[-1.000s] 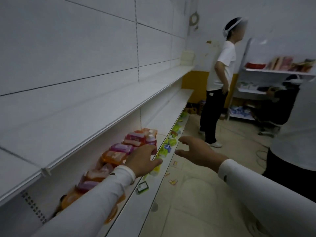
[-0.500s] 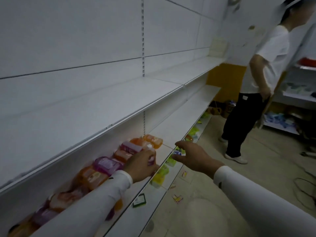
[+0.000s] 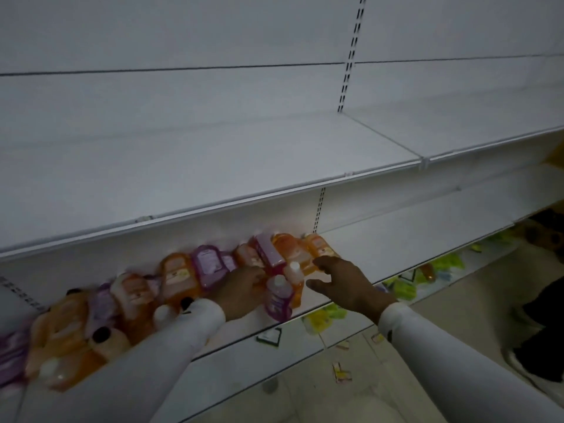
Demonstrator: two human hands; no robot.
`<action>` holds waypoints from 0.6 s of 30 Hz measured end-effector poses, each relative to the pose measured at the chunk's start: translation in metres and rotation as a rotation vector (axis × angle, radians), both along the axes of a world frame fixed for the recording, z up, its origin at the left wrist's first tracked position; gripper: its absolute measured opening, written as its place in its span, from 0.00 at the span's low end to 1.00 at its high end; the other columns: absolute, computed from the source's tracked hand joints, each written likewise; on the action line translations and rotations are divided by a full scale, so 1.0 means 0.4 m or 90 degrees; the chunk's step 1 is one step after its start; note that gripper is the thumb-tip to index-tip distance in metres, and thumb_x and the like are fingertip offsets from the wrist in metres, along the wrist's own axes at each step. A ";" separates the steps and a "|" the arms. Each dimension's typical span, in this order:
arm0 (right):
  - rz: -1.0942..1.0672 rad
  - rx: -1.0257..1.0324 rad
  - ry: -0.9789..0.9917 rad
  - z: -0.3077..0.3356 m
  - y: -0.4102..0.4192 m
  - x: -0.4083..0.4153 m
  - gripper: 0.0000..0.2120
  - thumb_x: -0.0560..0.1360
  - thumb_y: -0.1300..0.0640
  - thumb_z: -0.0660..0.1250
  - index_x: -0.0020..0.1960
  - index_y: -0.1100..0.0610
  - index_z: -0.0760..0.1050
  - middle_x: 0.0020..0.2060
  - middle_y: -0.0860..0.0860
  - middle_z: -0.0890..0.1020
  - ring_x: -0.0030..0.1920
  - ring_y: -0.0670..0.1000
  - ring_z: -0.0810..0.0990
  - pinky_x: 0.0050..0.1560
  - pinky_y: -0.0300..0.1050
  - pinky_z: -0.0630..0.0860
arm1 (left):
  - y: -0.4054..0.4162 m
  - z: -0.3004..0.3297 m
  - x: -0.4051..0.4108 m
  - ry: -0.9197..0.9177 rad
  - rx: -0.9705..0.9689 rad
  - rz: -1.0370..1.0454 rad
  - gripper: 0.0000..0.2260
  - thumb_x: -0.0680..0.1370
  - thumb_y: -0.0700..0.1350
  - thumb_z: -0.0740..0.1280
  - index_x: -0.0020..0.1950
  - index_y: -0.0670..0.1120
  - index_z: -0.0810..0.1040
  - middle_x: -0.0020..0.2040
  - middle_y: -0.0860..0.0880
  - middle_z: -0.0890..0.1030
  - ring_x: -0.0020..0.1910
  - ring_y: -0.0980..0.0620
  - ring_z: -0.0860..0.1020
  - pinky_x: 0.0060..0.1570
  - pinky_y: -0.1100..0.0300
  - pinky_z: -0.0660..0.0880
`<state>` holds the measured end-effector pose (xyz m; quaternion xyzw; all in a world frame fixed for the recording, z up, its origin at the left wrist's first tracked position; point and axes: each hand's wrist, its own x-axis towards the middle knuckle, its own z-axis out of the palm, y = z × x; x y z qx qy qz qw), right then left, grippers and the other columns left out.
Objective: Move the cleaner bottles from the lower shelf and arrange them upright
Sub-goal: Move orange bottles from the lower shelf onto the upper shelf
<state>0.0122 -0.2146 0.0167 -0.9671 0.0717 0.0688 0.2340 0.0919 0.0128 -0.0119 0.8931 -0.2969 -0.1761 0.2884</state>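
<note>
Several orange and purple cleaner bottles (image 3: 183, 276) lie in a row along the back of the lower white shelf (image 3: 412, 239). At the shelf's front, a purple bottle (image 3: 279, 300) with a white cap stands upright, and an orange bottle (image 3: 295, 277) stands upright just behind it. My left hand (image 3: 241, 291) is curled against the purple bottle's left side. My right hand (image 3: 345, 285) hovers just right of the two upright bottles, fingers spread, holding nothing. The contact of the left fingers is partly hidden.
A bare white shelf (image 3: 213, 166) overhangs the bottles closely. Yellow-green packets (image 3: 323, 315) lie on the lowest shelf below. Small labels (image 3: 341, 372) are scattered on the floor. Dark shoes (image 3: 543, 319) of a person show at the right edge.
My view has turned left and down toward the shelf, and the standing person has left the frame. My right hand has moved in close to the upright bottles. The left hand stays at them.
</note>
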 end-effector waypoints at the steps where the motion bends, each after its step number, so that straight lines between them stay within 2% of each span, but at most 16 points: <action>1: 0.009 0.004 0.005 -0.012 -0.021 0.022 0.30 0.75 0.42 0.66 0.72 0.55 0.67 0.67 0.52 0.75 0.65 0.51 0.75 0.60 0.42 0.71 | -0.016 -0.015 0.014 -0.017 0.015 0.007 0.08 0.75 0.49 0.68 0.51 0.46 0.78 0.47 0.53 0.81 0.48 0.53 0.79 0.46 0.59 0.74; 4: 0.023 0.003 0.019 -0.040 -0.086 0.081 0.30 0.76 0.42 0.66 0.73 0.54 0.67 0.67 0.52 0.75 0.66 0.51 0.74 0.60 0.41 0.70 | -0.073 -0.058 0.070 -0.031 0.031 0.021 0.12 0.74 0.55 0.68 0.48 0.47 0.76 0.45 0.51 0.80 0.45 0.51 0.79 0.45 0.57 0.75; 8: 0.035 -0.001 0.058 -0.073 -0.173 0.149 0.28 0.76 0.43 0.67 0.71 0.54 0.69 0.65 0.52 0.77 0.63 0.52 0.76 0.59 0.41 0.71 | -0.166 -0.091 0.135 -0.017 0.039 0.015 0.06 0.76 0.50 0.67 0.44 0.51 0.73 0.41 0.52 0.77 0.42 0.51 0.76 0.41 0.59 0.69; 10: 0.036 -0.004 0.057 -0.089 -0.217 0.182 0.26 0.75 0.44 0.67 0.69 0.53 0.70 0.63 0.53 0.78 0.61 0.53 0.76 0.58 0.42 0.71 | -0.204 -0.107 0.165 -0.014 0.053 0.018 0.07 0.76 0.51 0.67 0.42 0.54 0.70 0.40 0.53 0.76 0.41 0.51 0.76 0.41 0.59 0.71; 14: 0.057 0.009 0.096 -0.138 -0.283 0.227 0.29 0.75 0.42 0.67 0.71 0.54 0.68 0.64 0.52 0.77 0.62 0.53 0.76 0.59 0.43 0.72 | -0.248 -0.147 0.193 0.011 0.061 0.047 0.03 0.76 0.50 0.67 0.46 0.54 0.74 0.47 0.51 0.80 0.47 0.49 0.79 0.51 0.53 0.76; 18: 0.114 0.017 0.109 -0.191 -0.338 0.267 0.27 0.76 0.42 0.66 0.71 0.53 0.69 0.65 0.52 0.76 0.63 0.53 0.75 0.58 0.42 0.70 | -0.297 -0.177 0.193 0.008 0.127 0.088 0.13 0.77 0.47 0.67 0.62 0.48 0.76 0.58 0.48 0.79 0.57 0.47 0.77 0.59 0.52 0.73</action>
